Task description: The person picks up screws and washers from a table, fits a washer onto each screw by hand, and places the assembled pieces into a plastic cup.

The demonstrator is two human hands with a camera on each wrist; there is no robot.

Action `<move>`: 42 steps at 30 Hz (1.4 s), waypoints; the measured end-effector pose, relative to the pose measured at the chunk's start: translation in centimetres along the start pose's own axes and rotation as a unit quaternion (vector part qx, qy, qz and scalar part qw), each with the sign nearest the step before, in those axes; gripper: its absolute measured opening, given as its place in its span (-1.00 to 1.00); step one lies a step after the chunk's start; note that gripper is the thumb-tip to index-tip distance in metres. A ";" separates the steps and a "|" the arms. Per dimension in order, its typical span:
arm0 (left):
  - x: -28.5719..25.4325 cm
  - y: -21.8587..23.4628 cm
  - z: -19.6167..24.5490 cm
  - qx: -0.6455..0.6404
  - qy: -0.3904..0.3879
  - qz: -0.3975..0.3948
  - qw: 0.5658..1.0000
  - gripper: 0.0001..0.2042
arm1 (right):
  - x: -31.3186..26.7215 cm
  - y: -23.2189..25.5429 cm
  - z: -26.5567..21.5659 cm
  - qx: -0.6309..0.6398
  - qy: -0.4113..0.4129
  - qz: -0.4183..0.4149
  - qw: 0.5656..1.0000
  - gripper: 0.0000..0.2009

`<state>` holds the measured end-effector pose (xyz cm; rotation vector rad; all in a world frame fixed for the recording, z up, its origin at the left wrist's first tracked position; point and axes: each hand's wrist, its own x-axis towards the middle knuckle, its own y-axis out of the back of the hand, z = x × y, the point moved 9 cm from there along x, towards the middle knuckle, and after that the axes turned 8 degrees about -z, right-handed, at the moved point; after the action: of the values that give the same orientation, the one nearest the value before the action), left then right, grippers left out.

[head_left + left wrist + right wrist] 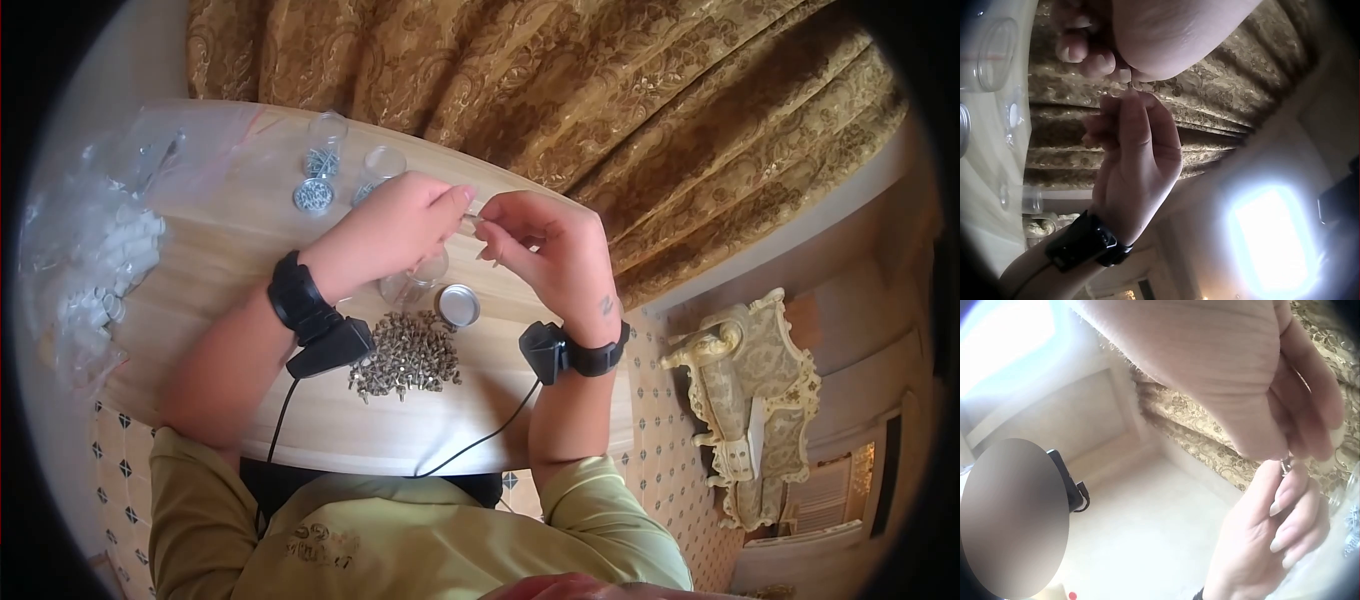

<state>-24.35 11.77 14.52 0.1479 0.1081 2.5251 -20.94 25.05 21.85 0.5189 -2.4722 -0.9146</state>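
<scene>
Both hands meet over the table's far side. My left hand point(395, 220) pinches a small metal screw point(1285, 465) between thumb and fingertips. From the other end the thumb and forefinger of my right hand point(560, 245) pinch the same screw. In the left wrist view the right hand point(1138, 147) comes up from below to meet the left fingertips. Most of the screw is hidden by the fingers. Below the hands lies a heap of small metal screws point(405, 360), with a round metal lid point(458, 305) beside it and a clear jar point(405, 288) partly behind the left hand.
At the back of the wooden table point(220, 260) stand a clear jar with silvery screws point(322, 160), a lid full of small screws point(313, 196) and another clear jar point(385, 160). Plastic bags point(90, 260) cover the left end. A gold curtain point(480, 80) hangs behind.
</scene>
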 end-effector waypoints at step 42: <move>-1.8 0.0 2.9 0.342 -0.050 0.068 0.936 -0.69 | 0.0 -4.5 9.7 -0.234 -0.173 -0.237 0.927 -0.86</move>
<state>-22.48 10.88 17.22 0.5733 0.9643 2.5005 -25.20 26.83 12.22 0.8587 -2.3208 -1.8729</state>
